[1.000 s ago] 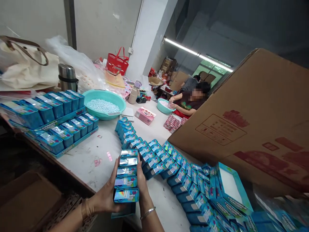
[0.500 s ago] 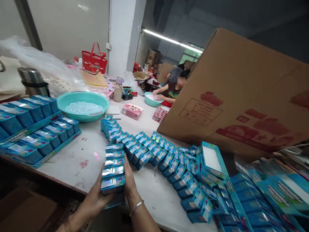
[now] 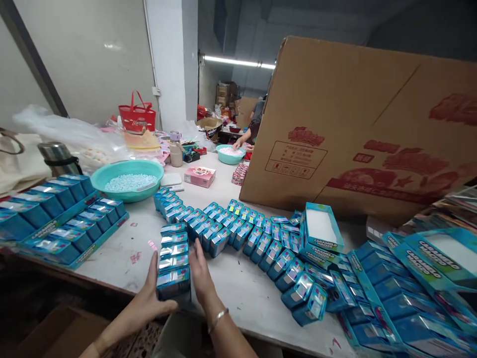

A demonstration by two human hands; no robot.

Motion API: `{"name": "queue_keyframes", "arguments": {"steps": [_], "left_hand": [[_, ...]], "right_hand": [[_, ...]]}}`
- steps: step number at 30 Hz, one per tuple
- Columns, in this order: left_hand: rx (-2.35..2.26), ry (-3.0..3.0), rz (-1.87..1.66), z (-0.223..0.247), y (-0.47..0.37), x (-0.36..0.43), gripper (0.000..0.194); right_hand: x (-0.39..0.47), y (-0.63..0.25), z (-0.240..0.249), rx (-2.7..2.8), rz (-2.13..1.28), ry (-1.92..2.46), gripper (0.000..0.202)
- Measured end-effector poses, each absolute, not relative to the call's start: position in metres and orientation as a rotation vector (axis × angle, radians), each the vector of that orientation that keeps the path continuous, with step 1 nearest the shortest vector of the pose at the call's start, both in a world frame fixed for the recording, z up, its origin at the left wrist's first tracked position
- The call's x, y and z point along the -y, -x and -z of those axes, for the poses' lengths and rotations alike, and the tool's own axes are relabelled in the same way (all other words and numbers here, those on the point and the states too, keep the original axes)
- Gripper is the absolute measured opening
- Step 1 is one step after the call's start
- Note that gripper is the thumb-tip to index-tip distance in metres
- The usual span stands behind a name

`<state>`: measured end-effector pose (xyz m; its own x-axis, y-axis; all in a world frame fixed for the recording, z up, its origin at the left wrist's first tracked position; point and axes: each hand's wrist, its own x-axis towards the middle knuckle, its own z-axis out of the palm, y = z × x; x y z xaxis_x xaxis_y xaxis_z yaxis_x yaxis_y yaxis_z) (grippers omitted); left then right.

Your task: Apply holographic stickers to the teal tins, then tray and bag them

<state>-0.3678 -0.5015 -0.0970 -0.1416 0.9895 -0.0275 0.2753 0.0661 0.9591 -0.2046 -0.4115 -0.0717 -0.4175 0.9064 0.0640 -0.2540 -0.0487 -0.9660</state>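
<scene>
A short row of blue packs point(image 3: 173, 262) stands at the table's front edge, between my two hands. My left hand point(image 3: 149, 298) is at the row's left and near side, fingers spread and thumb apart. Along the row's right side, my right hand point(image 3: 202, 276) is held upright with its fingers extended; a silver bracelet is on that wrist. Whether either palm still touches the packs is hard to tell. Just behind, a long curved double line of similar blue packs point(image 3: 242, 233) runs from the middle to the right.
Filled blue trays point(image 3: 84, 253) sit at left, near a turquoise basin point(image 3: 97, 178) of pale candies. A large cardboard box point(image 3: 335, 114) stands at the back right. More blue display boxes point(image 3: 428, 263) are at right. Another person's arm point(image 3: 244, 138) reaches into a farther basin point(image 3: 230, 159).
The fingers of my left hand have spread away from the short row, and my right hand has loosened beside it. The camera view has turned and levelled.
</scene>
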Motion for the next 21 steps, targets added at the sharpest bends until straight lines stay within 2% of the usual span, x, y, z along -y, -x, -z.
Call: {"name": "queue_keyframes", "arguments": {"steps": [2,4,6,8,10,13,18,21], "left_hand": [[-1.592,-1.374,-1.187,0.080,0.388,0.484,0.122],[-1.745,-1.468,-1.292,0.060,0.402,0.455,0.096],[-1.888,-1.618,-1.299,0.043,0.405,0.423,0.067],[-1.887,-1.726,-1.199,0.034,0.401,0.397,0.053],[-1.847,-1.745,-1.131,0.032,0.396,0.384,0.049],[-1.772,-1.634,-1.174,0.036,0.396,0.384,0.049],[-1.751,-1.175,-1.455,0.059,0.399,0.401,0.064],[-1.708,-0.906,-1.554,0.080,0.394,0.410,0.072]], "right_hand": [[0.421,0.200,0.069,1.585,-1.386,0.780,0.074],[0.428,0.201,0.066,1.781,-1.176,0.740,0.066],[0.432,0.205,0.063,1.851,-1.093,0.732,0.050],[0.433,0.207,0.062,1.853,-1.071,0.771,0.043],[0.431,0.202,0.057,1.904,-1.074,0.776,0.046],[0.417,0.174,0.040,2.048,-1.010,0.710,0.064],[0.349,0.120,0.006,2.438,-0.388,0.799,0.091],[0.308,0.113,0.007,2.757,-0.110,0.790,0.093]]}}
